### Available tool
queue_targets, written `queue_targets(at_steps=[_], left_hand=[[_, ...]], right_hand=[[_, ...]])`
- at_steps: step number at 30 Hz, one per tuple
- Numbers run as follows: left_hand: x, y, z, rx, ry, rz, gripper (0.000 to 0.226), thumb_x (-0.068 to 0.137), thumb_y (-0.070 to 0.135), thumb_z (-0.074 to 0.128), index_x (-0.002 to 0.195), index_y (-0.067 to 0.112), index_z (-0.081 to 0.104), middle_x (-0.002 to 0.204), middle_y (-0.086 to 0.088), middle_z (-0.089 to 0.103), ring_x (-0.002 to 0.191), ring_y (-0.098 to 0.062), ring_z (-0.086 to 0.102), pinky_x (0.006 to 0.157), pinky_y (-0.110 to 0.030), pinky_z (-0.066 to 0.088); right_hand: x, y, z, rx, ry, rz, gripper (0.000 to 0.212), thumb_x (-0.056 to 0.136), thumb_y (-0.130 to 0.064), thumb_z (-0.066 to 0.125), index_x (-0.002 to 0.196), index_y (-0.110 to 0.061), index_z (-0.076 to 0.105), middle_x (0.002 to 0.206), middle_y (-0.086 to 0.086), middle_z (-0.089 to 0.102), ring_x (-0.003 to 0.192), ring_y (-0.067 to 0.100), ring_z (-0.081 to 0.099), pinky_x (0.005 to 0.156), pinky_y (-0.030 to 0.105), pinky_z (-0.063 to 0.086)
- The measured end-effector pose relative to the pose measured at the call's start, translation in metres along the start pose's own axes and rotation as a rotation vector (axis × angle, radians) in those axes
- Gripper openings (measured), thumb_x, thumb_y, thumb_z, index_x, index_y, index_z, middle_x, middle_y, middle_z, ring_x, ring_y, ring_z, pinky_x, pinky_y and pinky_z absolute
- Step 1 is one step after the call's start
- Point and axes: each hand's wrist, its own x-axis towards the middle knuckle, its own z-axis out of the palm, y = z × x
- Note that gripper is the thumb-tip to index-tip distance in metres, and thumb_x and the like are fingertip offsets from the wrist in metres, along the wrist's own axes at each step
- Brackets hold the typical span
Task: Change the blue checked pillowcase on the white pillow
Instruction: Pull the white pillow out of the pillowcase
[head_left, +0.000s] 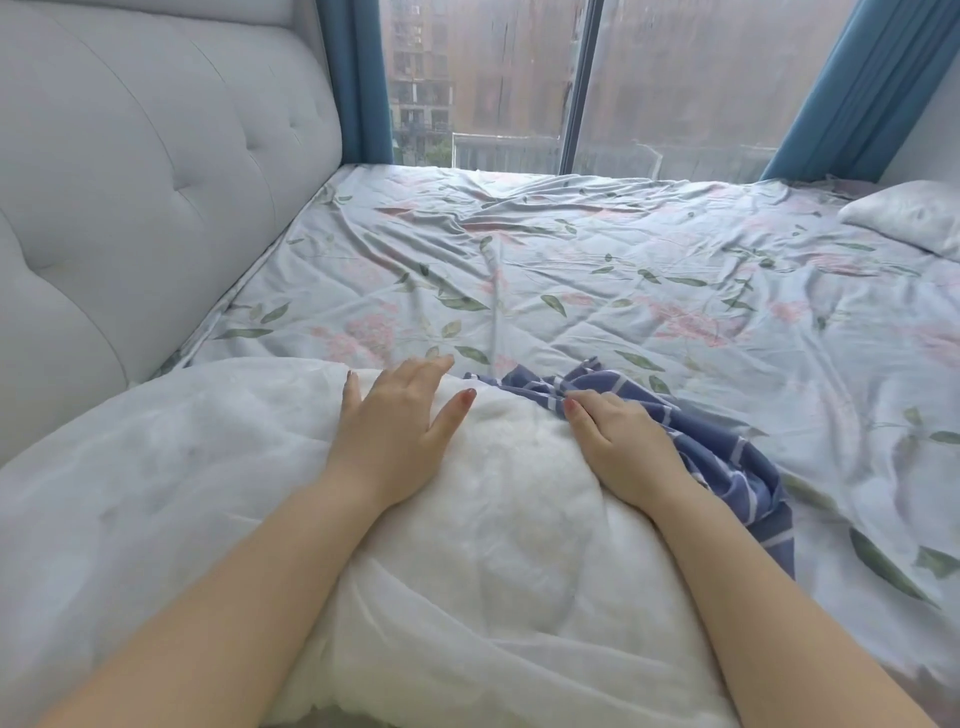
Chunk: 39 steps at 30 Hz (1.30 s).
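Floral bedsheet (623, 270) ran out toward the window. On the head view, my left hand (395, 421) lay spread flat on the white pillow (493, 545), probably to pin it. At the pillow's two o'clock edge my right hand (618, 447) curled into the bunched blue checked pillowcase (727, 457), seemingly to drag it clear.

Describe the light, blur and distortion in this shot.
Head view: soft, even daylight from the hazy window, no hard shadows; the white pillow is nearly blown out; the left hand blurs slightly at its fingertips, while the right hand on the blue checked pillowcase is sharp; wide-angle bends the headboard.
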Motion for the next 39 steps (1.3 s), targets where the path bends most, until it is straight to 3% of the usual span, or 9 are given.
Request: queue_targets(at_steps=[2,5,8,11,17,21,28,34,39], left_hand=[[0.003,-0.001,0.009,0.0,-0.08,-0.052,0.067,0.095,0.067,0.016,0.151,0.034,0.029,0.155,0.014,0.035,0.145,-0.009,0.027,0.118,-0.05,0.006],[0.001,-0.002,0.017,0.114,-0.106,-0.088,0.081,0.085,0.072,0.002,0.135,0.028,0.047,0.141,0.004,0.051,0.133,-0.019,0.04,0.106,-0.043,0.027],[-0.005,-0.001,0.018,0.187,-0.001,-0.073,0.078,0.08,0.068,-0.007,0.102,0.021,0.052,0.107,-0.001,0.063,0.109,-0.026,0.054,0.088,-0.041,0.036],[-0.015,0.001,0.017,0.168,0.145,0.062,0.057,0.089,0.063,0.003,0.08,0.021,0.041,0.07,-0.001,0.057,0.077,-0.031,0.06,0.067,-0.037,0.034],[-0.034,0.003,0.005,0.114,0.237,0.155,0.057,0.093,0.07,0.005,0.064,0.027,0.029,0.047,0.006,0.04,0.049,-0.03,0.051,0.046,-0.029,0.031],[-0.044,0.005,-0.003,0.113,0.303,0.276,0.047,0.102,0.057,0.014,0.066,0.028,0.024,0.042,0.005,0.032,0.037,-0.028,0.042,0.038,-0.027,0.032],[-0.058,0.001,-0.013,0.105,0.289,0.336,0.047,0.104,0.052,0.018,0.066,0.025,0.025,0.045,0.006,0.03,0.038,-0.022,0.038,0.035,-0.031,0.032],[-0.068,-0.003,-0.029,0.057,0.325,0.378,0.043,0.105,0.048,0.021,0.067,0.028,0.024,0.047,0.011,0.023,0.037,-0.017,0.034,0.036,-0.031,0.03],[-0.074,-0.006,-0.035,0.048,0.337,0.366,0.052,0.105,0.048,0.02,0.062,0.022,0.032,0.043,0.006,0.031,0.037,-0.02,0.038,0.038,-0.029,0.031]], right_hand=[[-0.002,-0.001,-0.003,-0.028,-0.022,0.015,0.037,0.103,-0.046,0.029,0.107,-0.027,0.061,0.105,0.001,0.06,0.112,0.029,0.052,0.094,0.046,0.041],[-0.006,-0.002,-0.006,-0.053,-0.009,0.027,0.038,0.104,-0.044,0.027,0.083,-0.022,0.05,0.094,0.004,0.06,0.102,0.029,0.055,0.088,0.046,0.042],[-0.01,-0.005,-0.008,-0.069,0.022,0.023,0.042,0.105,-0.042,0.027,0.078,-0.018,0.049,0.094,0.008,0.067,0.098,0.03,0.058,0.081,0.042,0.043],[-0.015,-0.006,-0.012,-0.069,0.004,0.017,0.039,0.105,-0.042,0.028,0.079,-0.022,0.047,0.095,0.009,0.068,0.097,0.03,0.059,0.076,0.039,0.042],[-0.018,0.004,-0.017,0.028,0.069,0.005,0.045,0.103,-0.044,0.035,0.063,-0.024,0.042,0.069,-0.007,0.057,0.08,0.02,0.054,0.069,0.039,0.042],[-0.017,0.011,-0.021,0.126,0.152,-0.014,0.05,0.103,-0.04,0.039,0.055,-0.025,0.043,0.059,-0.007,0.049,0.071,0.019,0.048,0.067,0.041,0.041],[-0.017,0.018,-0.031,0.114,0.329,-0.015,0.053,0.102,-0.036,0.044,0.052,-0.023,0.033,0.049,-0.005,0.038,0.054,0.018,0.039,0.054,0.038,0.029],[-0.017,0.044,-0.056,0.201,0.445,0.078,0.057,0.103,-0.03,0.045,0.051,-0.015,0.028,0.047,0.002,0.034,0.05,0.019,0.033,0.053,0.038,0.027],[-0.023,0.076,-0.054,0.142,0.497,0.272,0.057,0.103,-0.033,0.043,0.052,-0.01,0.031,0.049,0.009,0.039,0.054,0.027,0.037,0.052,0.039,0.026]])
